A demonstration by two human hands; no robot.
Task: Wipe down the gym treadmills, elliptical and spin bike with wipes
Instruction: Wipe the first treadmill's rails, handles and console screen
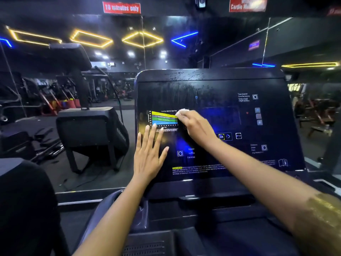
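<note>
Right forearm [276, 183] crosses to the treadmill console [212, 85]. Right hand [195, 126] pinches 1 wipe [182, 111] beside the console's chart [164, 118]. Left hand [149, 154] is flat below, fingers spread. Leaning could press the OK key [221, 136].

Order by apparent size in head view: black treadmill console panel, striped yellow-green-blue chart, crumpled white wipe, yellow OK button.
1. black treadmill console panel
2. striped yellow-green-blue chart
3. crumpled white wipe and yellow OK button: alike, wipe partly under right hand

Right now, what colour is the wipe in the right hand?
The wipe is white, per the head view.
</note>
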